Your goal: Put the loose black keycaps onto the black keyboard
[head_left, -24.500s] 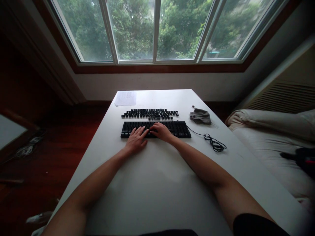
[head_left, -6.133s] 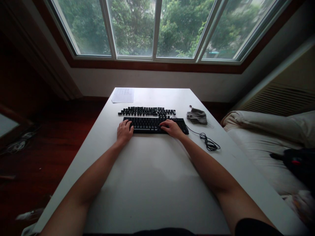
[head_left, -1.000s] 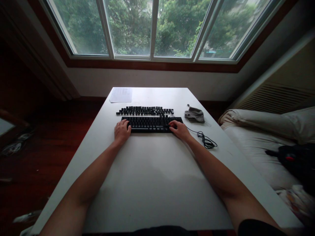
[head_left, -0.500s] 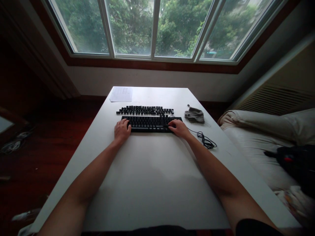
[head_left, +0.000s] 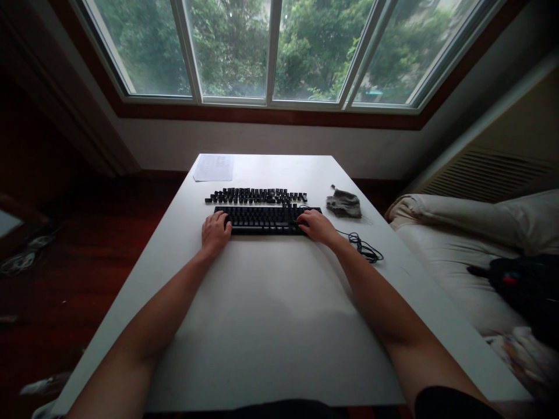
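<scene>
A black keyboard lies across the white table in front of me. My left hand is closed on its left end, fingers curled over the top and thumb by the front edge. Over the right end, my right hand has its fingers drawn together in a pinch against the keys. Whatever those fingertips hold, if anything, is hidden. Just behind the keyboard, loose black keycaps lie in rows.
A crumpled grey cloth sits right of the keyboard, and a coiled black cable lies nearer me. Paper sheets rest at the table's far left corner. A cream sofa stands to the right, below the window's level.
The whole view has shifted very slightly. Both hands stay at the two ends of the keyboard, with the right fingers moved only a little.
</scene>
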Motion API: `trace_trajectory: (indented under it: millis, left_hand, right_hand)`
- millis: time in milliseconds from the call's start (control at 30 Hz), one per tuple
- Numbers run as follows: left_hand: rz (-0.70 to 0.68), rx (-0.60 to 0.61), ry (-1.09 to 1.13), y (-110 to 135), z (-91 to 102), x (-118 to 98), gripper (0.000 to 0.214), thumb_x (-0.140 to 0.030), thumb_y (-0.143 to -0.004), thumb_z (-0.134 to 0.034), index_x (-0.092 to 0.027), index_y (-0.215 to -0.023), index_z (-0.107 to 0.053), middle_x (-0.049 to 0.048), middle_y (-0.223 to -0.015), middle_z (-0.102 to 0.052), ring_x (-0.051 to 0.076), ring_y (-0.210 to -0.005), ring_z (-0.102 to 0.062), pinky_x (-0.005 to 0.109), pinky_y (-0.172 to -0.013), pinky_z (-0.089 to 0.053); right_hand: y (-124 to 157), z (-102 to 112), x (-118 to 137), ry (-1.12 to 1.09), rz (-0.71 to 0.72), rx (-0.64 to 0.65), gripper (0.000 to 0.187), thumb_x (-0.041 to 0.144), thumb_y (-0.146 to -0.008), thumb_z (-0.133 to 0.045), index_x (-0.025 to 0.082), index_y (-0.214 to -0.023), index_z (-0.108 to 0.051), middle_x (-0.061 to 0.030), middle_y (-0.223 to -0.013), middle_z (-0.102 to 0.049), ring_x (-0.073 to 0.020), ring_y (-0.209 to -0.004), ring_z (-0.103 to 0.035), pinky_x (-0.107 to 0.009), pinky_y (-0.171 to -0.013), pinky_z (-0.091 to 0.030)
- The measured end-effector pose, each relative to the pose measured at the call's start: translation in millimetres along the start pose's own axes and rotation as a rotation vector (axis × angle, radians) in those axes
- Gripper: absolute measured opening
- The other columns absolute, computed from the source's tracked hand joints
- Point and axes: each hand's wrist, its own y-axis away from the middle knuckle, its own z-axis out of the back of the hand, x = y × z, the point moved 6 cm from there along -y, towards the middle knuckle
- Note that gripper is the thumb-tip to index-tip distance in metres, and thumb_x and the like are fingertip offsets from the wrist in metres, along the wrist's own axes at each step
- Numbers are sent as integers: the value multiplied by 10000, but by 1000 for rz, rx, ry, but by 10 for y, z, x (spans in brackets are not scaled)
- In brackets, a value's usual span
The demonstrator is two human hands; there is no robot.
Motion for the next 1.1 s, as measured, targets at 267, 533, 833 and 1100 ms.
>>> trace_trajectory:
  millis: [267,533,833,1100]
  left_hand:
    - [-5,1,11,-5,-16,8,411,-349,-998,-483,-202,-1342,-653,107,-1488,-584,332,-1352,-505,499,-1153,-425]
    - [-4,7,11,-4,-6,0,402,-353,-1001,-481,-213,-1336,-655,104,-1490,-582,331,-1353,-507,505,-1164,-415]
    - [-5,3,16,-4,-8,-18,401,-346,-996,-488,-198,-1328,-657,109,-1486,-582,335,-1353,-503,509,-1160,-420]
    - [5,6,14,-2,-31,-7,398,-343,-996,-488,-214,-1332,-656,100,-1491,-578,333,-1361,-496,507,-1170,-410]
  right_hand:
    - [12,-10,24,18,7,11,154,217,-907,-686,251,-1030,-773,-100,-1028,-723,-297,-1027,-617,-432,-924,-498]
    - [13,133,127,20,-45,-195,572,527,-1038,-472,230,-1522,-533,-134,-1494,-558,-346,-1436,-432,-526,-1194,-354]
    - [9,-391,290,113,-6,-22,823,676,-997,-434,269,-1677,-213,-75,-1721,-261,-327,-1606,-140,-537,-1309,-69]
    - [-7,-505,194,105,-45,71,882,761,-958,-422,246,-1659,-278,-108,-1708,-286,-331,-1602,-162,-531,-1309,-80]
